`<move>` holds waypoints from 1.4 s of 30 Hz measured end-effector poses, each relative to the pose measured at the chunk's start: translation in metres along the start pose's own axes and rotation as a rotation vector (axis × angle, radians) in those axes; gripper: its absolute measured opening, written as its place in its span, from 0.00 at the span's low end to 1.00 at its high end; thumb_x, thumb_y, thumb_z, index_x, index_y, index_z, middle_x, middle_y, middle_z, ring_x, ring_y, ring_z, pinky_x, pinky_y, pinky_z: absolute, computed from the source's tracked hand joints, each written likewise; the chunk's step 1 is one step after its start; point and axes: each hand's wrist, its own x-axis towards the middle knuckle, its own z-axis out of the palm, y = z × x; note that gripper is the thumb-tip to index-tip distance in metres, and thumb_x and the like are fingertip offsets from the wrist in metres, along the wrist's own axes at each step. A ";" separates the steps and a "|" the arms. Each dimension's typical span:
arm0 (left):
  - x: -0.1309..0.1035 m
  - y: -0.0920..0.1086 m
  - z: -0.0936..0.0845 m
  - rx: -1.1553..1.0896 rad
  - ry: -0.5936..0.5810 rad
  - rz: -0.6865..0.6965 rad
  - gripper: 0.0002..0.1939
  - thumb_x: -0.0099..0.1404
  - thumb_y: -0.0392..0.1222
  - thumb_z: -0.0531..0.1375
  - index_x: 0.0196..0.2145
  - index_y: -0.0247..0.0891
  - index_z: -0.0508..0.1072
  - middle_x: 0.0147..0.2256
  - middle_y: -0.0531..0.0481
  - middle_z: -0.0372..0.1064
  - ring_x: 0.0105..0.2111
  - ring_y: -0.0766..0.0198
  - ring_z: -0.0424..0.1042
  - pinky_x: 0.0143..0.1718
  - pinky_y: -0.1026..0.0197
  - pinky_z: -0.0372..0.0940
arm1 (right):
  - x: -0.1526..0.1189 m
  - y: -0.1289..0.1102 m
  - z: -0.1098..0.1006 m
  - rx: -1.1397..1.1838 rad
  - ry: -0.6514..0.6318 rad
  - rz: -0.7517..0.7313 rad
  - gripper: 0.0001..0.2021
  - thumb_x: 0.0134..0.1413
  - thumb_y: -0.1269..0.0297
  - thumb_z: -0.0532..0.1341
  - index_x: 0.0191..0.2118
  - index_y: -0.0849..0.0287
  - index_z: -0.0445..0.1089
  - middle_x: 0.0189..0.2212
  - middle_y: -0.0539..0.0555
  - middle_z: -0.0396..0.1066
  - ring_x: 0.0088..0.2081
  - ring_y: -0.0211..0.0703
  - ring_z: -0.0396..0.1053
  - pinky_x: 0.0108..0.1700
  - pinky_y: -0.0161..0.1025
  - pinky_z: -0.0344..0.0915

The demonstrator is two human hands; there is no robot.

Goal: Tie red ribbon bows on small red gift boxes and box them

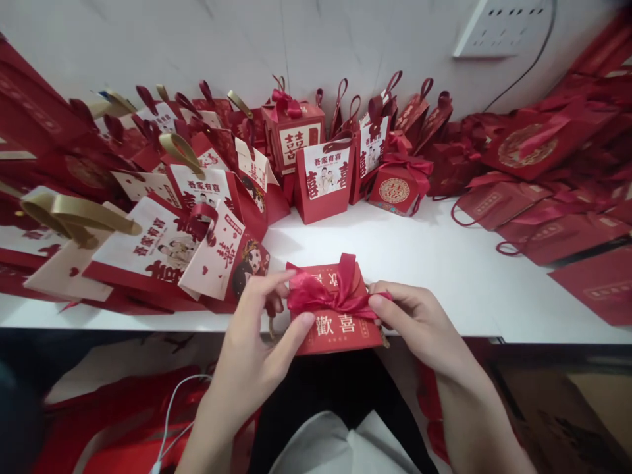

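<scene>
A red gift box [340, 334] with gold lettering rests at the front edge of the white table, a shiny crimson ribbon [316, 294] tied in a bow across its top. My left hand [264, 332] curves around the box's left side, thumb on the lettered face, index finger by the bow's left loop. At the right end of the bow, my right hand [417, 319] pinches the ribbon between thumb and forefinger. Its other fingers curl behind the box's right side and are partly hidden. Bits of brown cord show at both sides of the box.
Red and white gift bags [148, 250] crowd the left of the white table [434, 263]. Behind stand a tall lantern-shaped box [293, 128] and a small ribboned box [395, 187]. Red bags [538, 230] pile up at right. A socket panel [498, 29] is on the wall.
</scene>
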 end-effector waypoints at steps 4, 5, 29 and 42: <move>0.001 0.003 -0.009 -0.009 -0.090 0.032 0.14 0.63 0.37 0.58 0.47 0.45 0.67 0.40 0.49 0.62 0.38 0.65 0.65 0.39 0.63 0.63 | 0.001 -0.001 -0.002 0.024 -0.003 -0.008 0.18 0.58 0.54 0.56 0.23 0.60 0.62 0.22 0.48 0.58 0.25 0.34 0.55 0.27 0.32 0.54; 0.001 0.004 -0.010 -0.042 -0.090 0.017 0.16 0.62 0.39 0.58 0.49 0.46 0.65 0.40 0.49 0.63 0.38 0.64 0.65 0.39 0.63 0.64 | 0.001 -0.001 -0.002 0.020 -0.003 -0.018 0.17 0.58 0.55 0.56 0.23 0.60 0.62 0.22 0.47 0.57 0.24 0.33 0.55 0.27 0.31 0.53; -0.005 0.002 0.002 -0.585 -0.149 -0.467 0.17 0.62 0.50 0.58 0.23 0.39 0.59 0.24 0.53 0.51 0.24 0.68 0.53 0.23 0.65 0.53 | 0.005 0.009 0.002 0.515 0.055 0.221 0.18 0.51 0.56 0.63 0.21 0.60 0.57 0.17 0.44 0.49 0.19 0.29 0.43 0.21 0.29 0.42; -0.005 -0.002 -0.001 -0.595 -0.163 -0.421 0.15 0.63 0.45 0.57 0.23 0.39 0.58 0.26 0.52 0.51 0.27 0.66 0.54 0.26 0.63 0.54 | 0.008 0.011 -0.002 0.607 0.003 0.312 0.19 0.50 0.57 0.63 0.20 0.59 0.54 0.16 0.43 0.45 0.18 0.29 0.41 0.20 0.29 0.41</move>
